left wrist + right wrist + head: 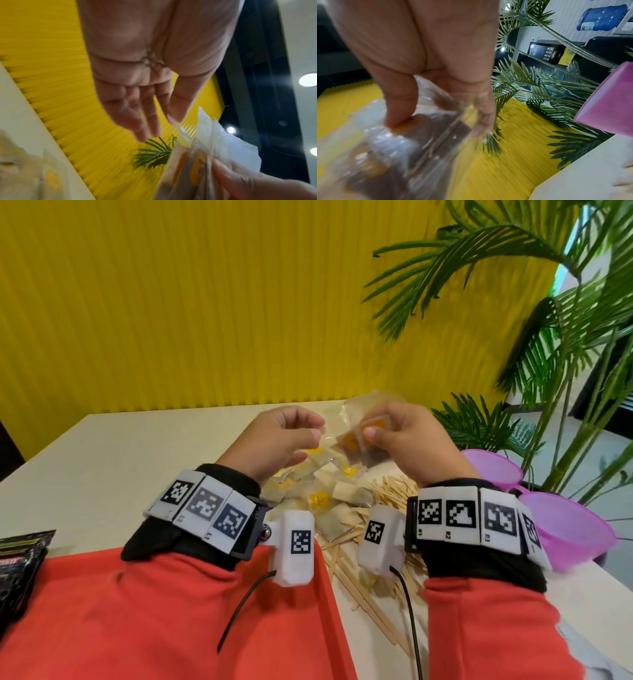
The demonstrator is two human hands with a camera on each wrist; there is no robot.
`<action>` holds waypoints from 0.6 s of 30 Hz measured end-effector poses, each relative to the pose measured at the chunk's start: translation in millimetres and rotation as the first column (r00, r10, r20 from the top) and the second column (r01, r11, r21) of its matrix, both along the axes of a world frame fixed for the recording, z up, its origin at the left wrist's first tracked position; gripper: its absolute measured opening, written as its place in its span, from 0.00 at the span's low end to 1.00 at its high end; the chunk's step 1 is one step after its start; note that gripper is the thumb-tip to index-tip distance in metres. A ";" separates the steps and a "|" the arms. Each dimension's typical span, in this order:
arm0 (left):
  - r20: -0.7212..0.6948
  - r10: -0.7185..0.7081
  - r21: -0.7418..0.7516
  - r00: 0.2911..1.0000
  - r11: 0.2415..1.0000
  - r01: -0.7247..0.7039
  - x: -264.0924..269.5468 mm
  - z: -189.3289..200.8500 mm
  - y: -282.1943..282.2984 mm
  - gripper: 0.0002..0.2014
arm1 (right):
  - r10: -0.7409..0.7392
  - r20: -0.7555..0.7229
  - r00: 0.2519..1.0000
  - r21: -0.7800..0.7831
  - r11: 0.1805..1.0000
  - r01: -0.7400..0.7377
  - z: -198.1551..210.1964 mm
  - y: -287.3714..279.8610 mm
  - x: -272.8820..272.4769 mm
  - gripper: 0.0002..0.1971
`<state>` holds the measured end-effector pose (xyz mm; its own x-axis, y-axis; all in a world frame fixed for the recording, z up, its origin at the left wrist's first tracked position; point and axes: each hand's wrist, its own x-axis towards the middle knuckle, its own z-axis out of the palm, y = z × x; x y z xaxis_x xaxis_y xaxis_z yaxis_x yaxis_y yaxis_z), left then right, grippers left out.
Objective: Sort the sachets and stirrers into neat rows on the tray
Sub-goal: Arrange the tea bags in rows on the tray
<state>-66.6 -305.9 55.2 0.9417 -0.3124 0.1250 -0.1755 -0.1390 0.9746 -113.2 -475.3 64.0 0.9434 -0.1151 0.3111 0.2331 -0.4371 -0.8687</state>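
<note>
Red sleeves (144, 621), black wrist cuffs (219, 477), white marker-tile bands (202, 508), white camera boxes (294, 546), black cables (239, 607)

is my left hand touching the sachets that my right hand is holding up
Apart. In the head view the left hand is raised beside the sachets pinched in the right hand, with table visible between them.
</note>
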 end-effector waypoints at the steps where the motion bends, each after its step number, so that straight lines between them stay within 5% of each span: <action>1: -0.070 0.000 0.086 0.998 0.996 0.006 2.8 -4.4 -1.6 0.07 | -0.044 0.011 0.999 0.041 0.998 0.044 0.3 -2.4 0.4 0.13; 5: -0.366 0.034 0.373 0.930 0.921 0.113 9.0 -26.6 -8.3 0.04 | -0.157 0.031 0.987 0.143 0.978 0.151 0.7 -8.3 -1.3 0.14; 9: -0.492 0.033 0.311 0.870 0.940 0.140 12.7 -40.0 -11.0 0.17 | -0.187 0.044 0.981 0.173 0.969 0.177 1.2 -7.3 -2.2 0.14; 15: -0.483 0.001 0.210 0.875 0.971 0.115 11.8 -38.9 -7.8 0.08 | -0.173 0.030 0.984 0.179 0.970 0.165 1.5 -5.7 -2.4 0.13; 18: -0.352 0.043 0.127 0.935 0.992 0.003 8.9 -29.8 -7.0 0.05 | -0.148 0.010 0.989 0.179 0.973 0.143 -1.0 -4.7 -1.5 0.11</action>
<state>-57.7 -312.9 25.5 0.9240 -0.2847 -0.2551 0.1810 -0.2618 0.9480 -114.7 -480.0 63.0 0.9051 -0.3059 0.2952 0.1996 -0.3074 -0.9304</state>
